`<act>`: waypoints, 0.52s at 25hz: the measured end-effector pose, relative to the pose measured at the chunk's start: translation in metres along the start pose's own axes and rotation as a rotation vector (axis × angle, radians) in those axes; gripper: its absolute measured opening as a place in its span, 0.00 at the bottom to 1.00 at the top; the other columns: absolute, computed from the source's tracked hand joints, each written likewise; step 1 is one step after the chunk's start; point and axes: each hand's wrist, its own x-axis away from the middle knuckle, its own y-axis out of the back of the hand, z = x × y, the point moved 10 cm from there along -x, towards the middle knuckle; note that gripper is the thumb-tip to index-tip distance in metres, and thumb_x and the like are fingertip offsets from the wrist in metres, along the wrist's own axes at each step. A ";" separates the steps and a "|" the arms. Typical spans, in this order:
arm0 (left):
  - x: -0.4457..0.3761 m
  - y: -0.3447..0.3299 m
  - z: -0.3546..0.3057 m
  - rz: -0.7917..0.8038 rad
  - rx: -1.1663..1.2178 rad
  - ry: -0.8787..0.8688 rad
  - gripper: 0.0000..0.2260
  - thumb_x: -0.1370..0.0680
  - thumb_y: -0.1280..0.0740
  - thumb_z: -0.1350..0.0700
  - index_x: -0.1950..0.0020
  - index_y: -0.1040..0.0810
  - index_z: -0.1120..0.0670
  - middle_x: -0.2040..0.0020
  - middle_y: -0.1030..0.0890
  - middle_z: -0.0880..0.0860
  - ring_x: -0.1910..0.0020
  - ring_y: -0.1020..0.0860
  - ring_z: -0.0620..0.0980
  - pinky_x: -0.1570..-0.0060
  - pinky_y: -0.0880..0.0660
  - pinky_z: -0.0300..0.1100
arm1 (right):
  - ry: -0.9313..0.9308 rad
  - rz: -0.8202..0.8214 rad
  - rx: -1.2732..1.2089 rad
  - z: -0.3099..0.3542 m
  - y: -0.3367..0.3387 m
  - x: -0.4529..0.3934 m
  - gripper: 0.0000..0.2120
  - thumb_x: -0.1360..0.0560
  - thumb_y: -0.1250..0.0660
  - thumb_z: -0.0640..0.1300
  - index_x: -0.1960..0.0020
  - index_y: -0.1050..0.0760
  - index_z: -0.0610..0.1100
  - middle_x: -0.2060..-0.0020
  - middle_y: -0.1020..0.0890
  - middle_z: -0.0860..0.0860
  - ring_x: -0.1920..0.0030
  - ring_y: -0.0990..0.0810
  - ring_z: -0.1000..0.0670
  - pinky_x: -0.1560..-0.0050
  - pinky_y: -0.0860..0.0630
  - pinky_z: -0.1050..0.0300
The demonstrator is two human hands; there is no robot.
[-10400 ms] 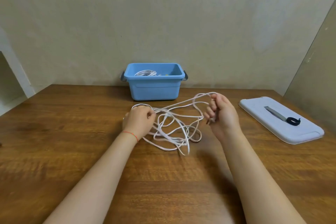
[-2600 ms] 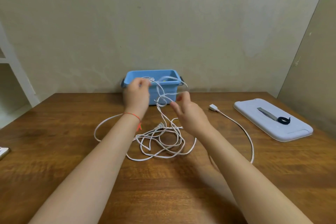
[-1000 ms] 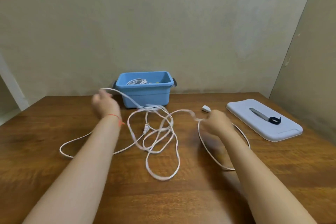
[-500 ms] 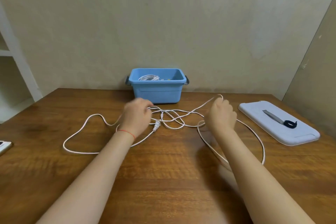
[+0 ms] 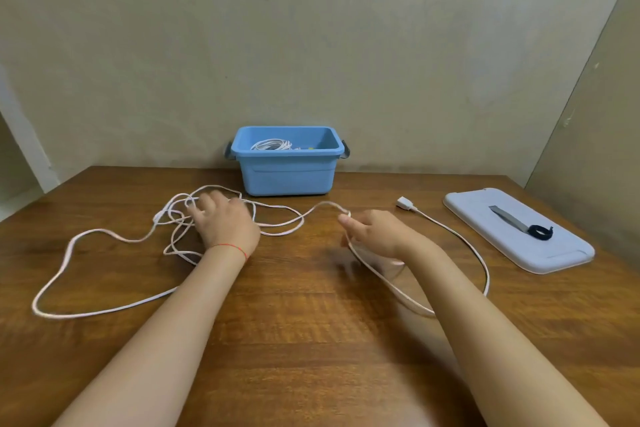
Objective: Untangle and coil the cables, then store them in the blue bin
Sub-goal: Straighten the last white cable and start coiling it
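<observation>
While left hand (image 5: 227, 225) grips tangle, right hand (image 5: 375, 232) pinches thin white cable (image 5: 104, 310).

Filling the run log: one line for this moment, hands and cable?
left hand: on tangle | right hand: pinching white cable | cable: uncoiled on table | blue bin: holds one coil
</observation>
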 end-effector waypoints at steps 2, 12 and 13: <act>0.017 0.031 -0.046 -0.196 0.246 -0.245 0.16 0.21 0.40 0.55 0.34 0.25 0.53 0.32 0.29 0.56 0.32 0.33 0.56 0.32 0.38 0.54 | -0.015 -0.137 0.028 -0.011 0.018 -0.004 0.18 0.18 0.42 0.54 0.55 0.18 0.47 0.57 0.18 0.49 0.58 0.22 0.49 0.57 0.26 0.54; 0.082 -0.036 -0.170 0.156 0.384 -0.685 0.21 0.16 0.46 0.43 0.24 0.34 0.44 0.25 0.33 0.48 0.25 0.39 0.49 0.29 0.41 0.49 | -0.752 -0.303 0.356 -0.177 0.083 0.043 0.13 0.23 0.34 0.40 0.38 0.25 0.41 0.47 0.24 0.43 0.45 0.25 0.43 0.45 0.25 0.50; 0.073 -0.036 -0.165 0.124 0.377 -0.602 0.22 0.17 0.45 0.43 0.23 0.36 0.47 0.27 0.31 0.49 0.27 0.36 0.50 0.31 0.39 0.50 | -0.723 -0.315 0.338 -0.177 0.085 0.040 0.09 0.23 0.34 0.38 0.43 0.24 0.40 0.53 0.24 0.45 0.51 0.24 0.44 0.51 0.24 0.52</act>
